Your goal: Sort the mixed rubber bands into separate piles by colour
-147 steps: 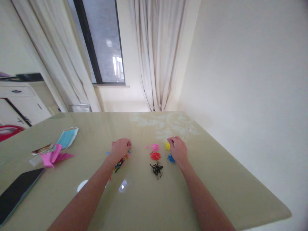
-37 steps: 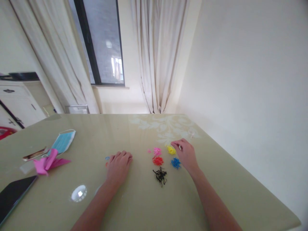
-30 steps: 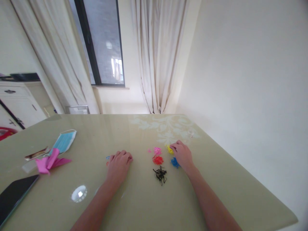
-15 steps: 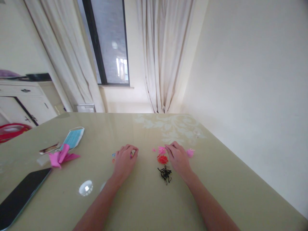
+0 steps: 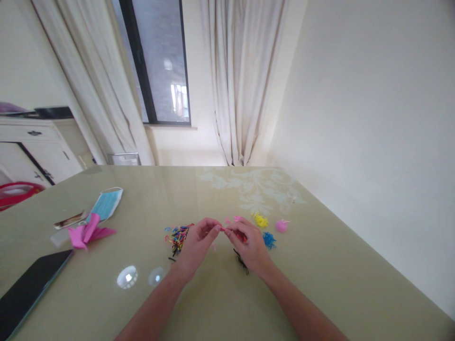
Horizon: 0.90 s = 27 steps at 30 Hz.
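My left hand [image 5: 199,244] and my right hand [image 5: 250,241] meet at the fingertips over the middle of the table. Pinched between them is a small pinkish-red rubber band [image 5: 222,229]. A mixed heap of coloured rubber bands [image 5: 178,237] lies just left of my left hand, partly covered by it. Black rubber bands [image 5: 241,263] and red rubber bands [image 5: 242,237] show partly beneath my right hand. Beyond its knuckles are pink rubber bands [image 5: 237,219]. Yellow rubber bands [image 5: 260,219] and blue rubber bands [image 5: 269,240] form small piles to its right.
A small round pink object [image 5: 282,226] lies right of the piles. On the left are a pink folded paper shape [image 5: 88,233], a blue face mask [image 5: 105,204] and a dark phone [image 5: 33,289]. The table [image 5: 227,308] meets a wall on the right.
My left hand has moved right off the mixed heap, uncovering it. My right hand has shifted left to meet it, exposing the yellow and blue piles and covering part of the red and black ones.
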Each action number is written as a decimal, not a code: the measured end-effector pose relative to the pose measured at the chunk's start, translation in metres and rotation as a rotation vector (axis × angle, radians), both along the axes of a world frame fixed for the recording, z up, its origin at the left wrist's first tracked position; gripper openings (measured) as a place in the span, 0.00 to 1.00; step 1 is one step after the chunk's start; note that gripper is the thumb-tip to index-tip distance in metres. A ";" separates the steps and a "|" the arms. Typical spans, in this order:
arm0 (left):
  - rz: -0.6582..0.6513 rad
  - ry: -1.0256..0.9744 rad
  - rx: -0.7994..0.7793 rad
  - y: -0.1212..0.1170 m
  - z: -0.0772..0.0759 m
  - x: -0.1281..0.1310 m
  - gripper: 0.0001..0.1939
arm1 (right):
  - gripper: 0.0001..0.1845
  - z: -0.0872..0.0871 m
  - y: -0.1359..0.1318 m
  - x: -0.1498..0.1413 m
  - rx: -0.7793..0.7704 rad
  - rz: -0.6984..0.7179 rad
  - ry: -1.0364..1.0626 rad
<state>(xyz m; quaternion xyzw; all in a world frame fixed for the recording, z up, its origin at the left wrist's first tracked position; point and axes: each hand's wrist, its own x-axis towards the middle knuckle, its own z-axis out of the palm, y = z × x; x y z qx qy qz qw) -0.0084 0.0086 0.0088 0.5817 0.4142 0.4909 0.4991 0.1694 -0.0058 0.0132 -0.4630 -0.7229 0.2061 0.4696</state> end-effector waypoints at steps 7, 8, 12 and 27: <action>0.104 0.628 0.187 0.009 -0.006 -0.023 0.13 | 0.13 0.038 -0.018 0.017 -0.050 0.209 0.351; 0.098 0.771 0.217 0.009 -0.007 -0.026 0.12 | 0.12 0.044 -0.023 0.020 -0.022 0.230 0.380; -0.012 1.063 0.210 0.007 -0.012 -0.032 0.12 | 0.10 0.057 -0.034 0.027 0.052 0.234 0.397; -0.002 0.953 0.281 0.009 -0.015 -0.024 0.09 | 0.17 -0.022 0.038 0.049 0.109 -0.337 -0.566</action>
